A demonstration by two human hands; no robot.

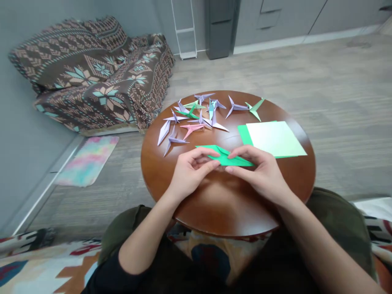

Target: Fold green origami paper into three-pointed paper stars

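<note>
A partly folded green origami paper [226, 157], long and pointed at both ends, is between my two hands above the table. My left hand [196, 163] pinches its near edge between thumb and fingers, left of the middle. On the other side my right hand [257, 167] grips it with thumb below and index finger on top. Right behind that hand is a stack of square paper sheets [272, 136], a pale one over green ones. Several folded paper cranes [192, 127] in purple, green, white and pink lie at the table's far left.
The round brown wooden table [226, 208] stands just before my knees. Beyond it to the left is a sofa [107, 77] under a patterned cover, with a pastel mat [88, 161] on the floor. A grey cabinet [219, 28] stands at the back wall.
</note>
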